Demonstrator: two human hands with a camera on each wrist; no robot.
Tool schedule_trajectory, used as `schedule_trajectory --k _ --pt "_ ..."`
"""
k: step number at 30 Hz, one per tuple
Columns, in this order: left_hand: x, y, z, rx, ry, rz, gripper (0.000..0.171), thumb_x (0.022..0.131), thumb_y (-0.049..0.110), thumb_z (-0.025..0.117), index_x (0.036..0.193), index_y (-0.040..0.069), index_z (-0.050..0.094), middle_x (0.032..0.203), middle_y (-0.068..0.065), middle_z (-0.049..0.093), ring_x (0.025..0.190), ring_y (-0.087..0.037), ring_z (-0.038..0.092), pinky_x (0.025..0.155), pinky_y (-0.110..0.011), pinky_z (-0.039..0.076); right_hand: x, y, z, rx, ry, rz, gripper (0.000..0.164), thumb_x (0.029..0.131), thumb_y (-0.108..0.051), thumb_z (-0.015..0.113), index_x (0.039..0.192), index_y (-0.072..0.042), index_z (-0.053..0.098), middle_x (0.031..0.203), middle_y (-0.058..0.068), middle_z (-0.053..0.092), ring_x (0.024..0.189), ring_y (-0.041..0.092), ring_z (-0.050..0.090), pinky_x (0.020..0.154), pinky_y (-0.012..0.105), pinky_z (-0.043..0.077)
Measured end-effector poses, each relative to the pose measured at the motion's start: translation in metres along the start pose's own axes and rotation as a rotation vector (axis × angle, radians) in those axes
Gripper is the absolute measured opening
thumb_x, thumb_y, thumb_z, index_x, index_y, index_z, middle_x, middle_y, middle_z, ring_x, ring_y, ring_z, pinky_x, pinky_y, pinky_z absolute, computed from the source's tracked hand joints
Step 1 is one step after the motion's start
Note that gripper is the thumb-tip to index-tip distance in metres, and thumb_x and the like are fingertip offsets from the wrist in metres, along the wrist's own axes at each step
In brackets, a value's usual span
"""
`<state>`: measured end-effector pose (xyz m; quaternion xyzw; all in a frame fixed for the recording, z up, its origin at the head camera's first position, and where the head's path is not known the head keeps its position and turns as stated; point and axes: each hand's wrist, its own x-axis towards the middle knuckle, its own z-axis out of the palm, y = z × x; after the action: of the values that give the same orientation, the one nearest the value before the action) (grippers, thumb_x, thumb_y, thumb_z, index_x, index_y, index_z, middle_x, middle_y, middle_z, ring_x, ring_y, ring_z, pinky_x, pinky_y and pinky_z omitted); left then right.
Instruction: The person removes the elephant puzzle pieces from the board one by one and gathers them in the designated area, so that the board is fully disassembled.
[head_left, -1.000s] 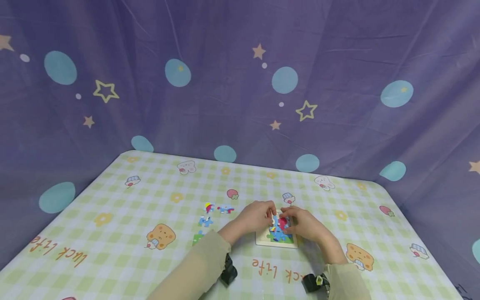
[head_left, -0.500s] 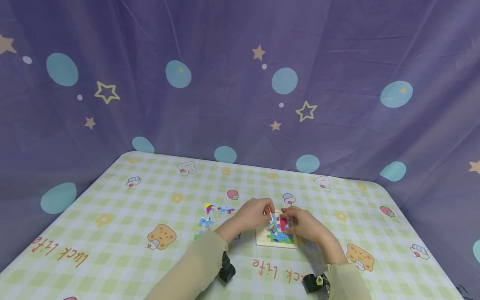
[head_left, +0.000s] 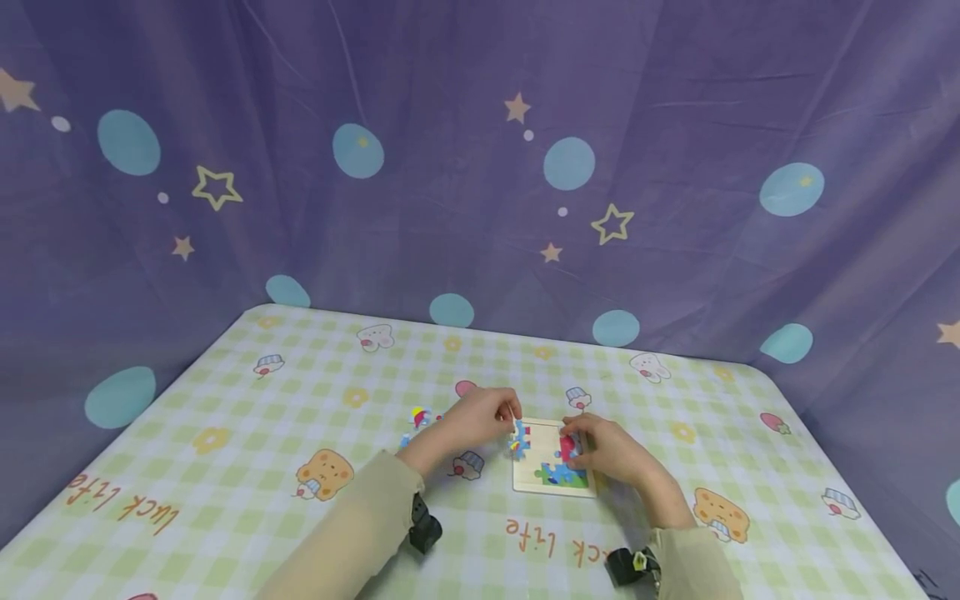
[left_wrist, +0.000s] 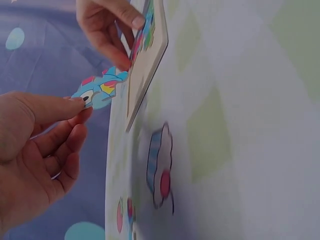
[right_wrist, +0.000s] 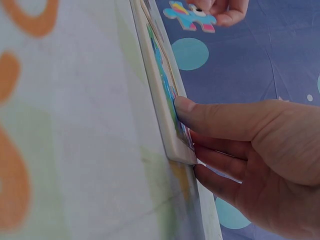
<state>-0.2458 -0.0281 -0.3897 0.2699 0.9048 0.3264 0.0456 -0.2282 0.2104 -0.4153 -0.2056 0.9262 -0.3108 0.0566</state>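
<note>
Blue piece (left_wrist: pixel 101 90) pinched in the left hand (head_left: pixel 478 415), by the left edge of the tray (head_left: pixel 543 444), apparently clear of it; the right hand (head_left: pixel 607 447) grips the tray's right side, thumb on fitted pieces (head_left: pixel 566 475).

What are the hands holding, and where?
Left hand: a puzzle piece, pinched at the end by its printed eye. Right hand: the puzzle board, gripped at its right side.
</note>
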Motion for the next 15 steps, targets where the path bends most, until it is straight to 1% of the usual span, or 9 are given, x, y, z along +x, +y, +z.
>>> schedule_trajectory --k 4,7,9,13,15 --pt "-0.006 -0.008 -0.009 -0.037 -0.024 0.004 0.011 0.08 0.004 0.059 0.086 0.013 0.06 0.073 0.006 0.056 0.065 -0.008 0.05 0.062 -0.022 0.042 -0.001 0.0 0.0 0.006 0.001 0.012 0.036 0.072 -0.008 0.074 0.106 -0.006 0.062 0.128 0.015 0.052 0.125 0.037 0.039 0.103 0.049 0.028" --pt "-0.009 -0.015 -0.016 -0.025 -0.022 0.042 0.011 0.078 0.003 0.06 0.086 0.011 0.061 0.071 0.005 0.057 0.064 -0.008 0.05 0.062 -0.023 0.043 -0.001 0.0 0.001 0.006 0.001 0.01 0.036 0.072 -0.007 0.074 0.106 -0.007 0.062 0.128 0.015 0.052 0.125 0.036 0.04 0.103 0.048 0.029" --pt "-0.012 -0.019 -0.02 -0.011 -0.017 0.051 0.011 0.078 0.003 0.061 0.086 0.01 0.062 0.071 0.006 0.057 0.065 -0.008 0.051 0.063 -0.023 0.043 -0.001 0.0 0.001 -0.002 0.001 0.003 0.037 0.072 -0.008 0.074 0.107 -0.007 0.062 0.128 0.015 0.052 0.124 0.036 0.041 0.102 0.048 0.029" --pt "-0.018 -0.025 -0.027 -0.018 -0.013 0.022 0.011 0.078 0.003 0.06 0.087 0.009 0.062 0.073 0.006 0.057 0.067 -0.008 0.052 0.065 -0.026 0.044 -0.001 0.0 0.001 -0.019 0.0 -0.006 0.045 0.072 -0.009 0.074 0.114 -0.008 0.06 0.125 0.013 0.053 0.12 0.034 0.044 0.1 0.047 0.033" --pt "-0.02 -0.026 -0.03 -0.028 -0.013 0.008 0.011 0.078 0.002 0.06 0.087 0.009 0.061 0.074 0.005 0.057 0.068 -0.009 0.052 0.066 -0.027 0.044 -0.001 0.0 0.001 -0.02 -0.009 -0.004 0.047 0.072 -0.009 0.074 0.117 -0.007 0.059 0.127 0.013 0.052 0.122 0.034 0.042 0.101 0.048 0.032"
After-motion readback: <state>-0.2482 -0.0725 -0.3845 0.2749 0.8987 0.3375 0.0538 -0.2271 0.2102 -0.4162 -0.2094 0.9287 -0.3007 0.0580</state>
